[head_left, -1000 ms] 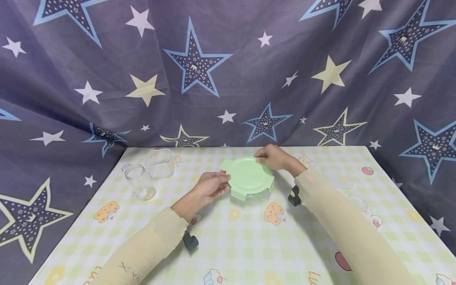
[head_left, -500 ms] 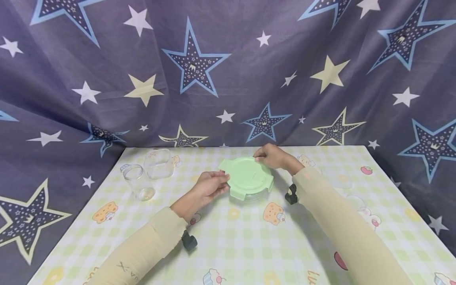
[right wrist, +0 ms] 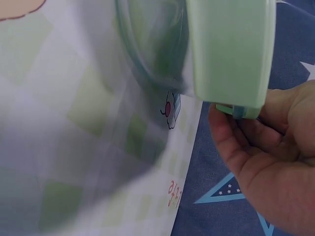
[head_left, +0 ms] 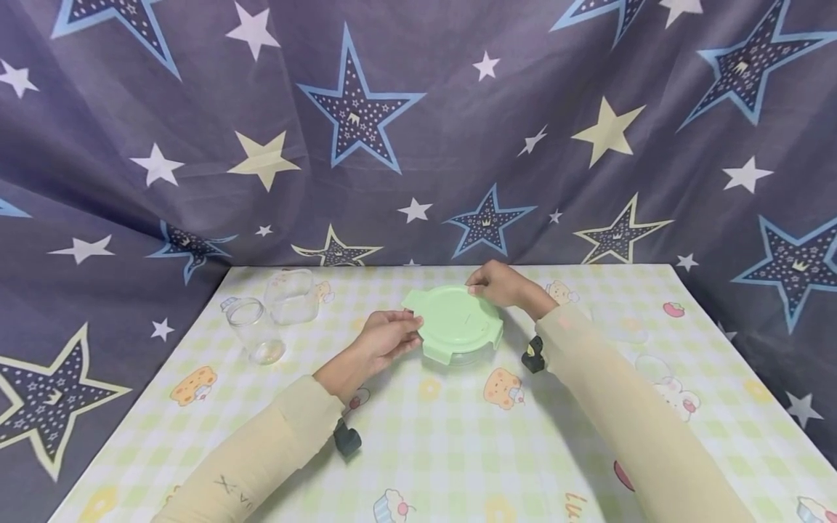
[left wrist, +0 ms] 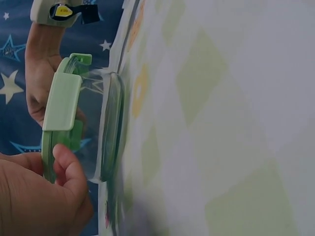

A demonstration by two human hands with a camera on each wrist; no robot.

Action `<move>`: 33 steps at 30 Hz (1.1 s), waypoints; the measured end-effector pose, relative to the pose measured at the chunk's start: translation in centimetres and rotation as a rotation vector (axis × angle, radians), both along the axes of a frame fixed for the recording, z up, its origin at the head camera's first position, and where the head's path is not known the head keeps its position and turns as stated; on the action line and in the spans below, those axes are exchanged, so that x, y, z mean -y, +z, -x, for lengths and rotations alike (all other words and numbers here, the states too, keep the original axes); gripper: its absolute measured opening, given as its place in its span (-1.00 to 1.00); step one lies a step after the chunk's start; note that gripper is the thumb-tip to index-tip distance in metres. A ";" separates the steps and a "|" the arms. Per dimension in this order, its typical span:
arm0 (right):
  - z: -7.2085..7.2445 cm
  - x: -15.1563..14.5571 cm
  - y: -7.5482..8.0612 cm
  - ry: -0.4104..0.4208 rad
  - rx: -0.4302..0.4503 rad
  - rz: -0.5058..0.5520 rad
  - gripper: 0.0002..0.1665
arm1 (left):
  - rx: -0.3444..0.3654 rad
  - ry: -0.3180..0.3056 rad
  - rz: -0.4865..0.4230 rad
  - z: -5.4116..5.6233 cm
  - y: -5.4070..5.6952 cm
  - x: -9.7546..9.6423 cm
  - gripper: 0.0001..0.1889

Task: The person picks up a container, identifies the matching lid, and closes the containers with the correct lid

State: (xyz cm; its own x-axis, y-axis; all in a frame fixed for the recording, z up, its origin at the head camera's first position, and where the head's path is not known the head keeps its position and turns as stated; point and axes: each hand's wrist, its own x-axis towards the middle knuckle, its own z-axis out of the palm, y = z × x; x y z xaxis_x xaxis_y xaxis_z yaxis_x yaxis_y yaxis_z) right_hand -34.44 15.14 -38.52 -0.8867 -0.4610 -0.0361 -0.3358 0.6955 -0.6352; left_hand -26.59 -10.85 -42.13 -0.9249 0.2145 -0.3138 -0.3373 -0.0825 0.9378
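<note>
At left rim of green lid (head_left: 458, 322), left hand (head_left: 387, 339) pinches; far rim, right hand (head_left: 500, 284) likewise; nearer, tablecloth (head_left: 451, 443) reads "lu", left sleeve (head_left: 261, 447) "X"

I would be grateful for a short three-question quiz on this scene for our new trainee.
1. Multiple choice: what colour is the round lid? A: red; B: green; C: black.
2. True or false: only the left hand touches the lid.
3. Fill in: the tall clear jar is to the person's ____ of the lid.
Key: 1: B. 2: False; the right hand touches it too. 3: left.
</note>
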 end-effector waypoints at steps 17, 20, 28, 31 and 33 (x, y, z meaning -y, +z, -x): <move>0.2 0.3 -0.2 -0.016 0.003 -0.008 -0.68 | -0.632 0.106 0.821 0.8 1.1 -0.7 -0.35; 0.2 0.3 -0.1 -0.024 0.009 -0.008 -0.68 | -0.700 0.050 0.889 1.2 1.4 -0.6 -0.37; 0.1 0.2 -0.1 -0.018 0.003 -0.018 -0.67 | -0.770 -0.111 1.032 2.4 2.7 -0.9 -0.40; 0.1 0.2 0.0 -0.017 0.000 -0.017 -0.67 | -0.771 -0.163 1.087 2.8 3.1 -1.1 -0.40; 0.1 0.1 -0.1 -0.016 -0.004 -0.017 -0.68 | -0.769 -0.196 1.104 3.0 3.5 -1.1 -0.40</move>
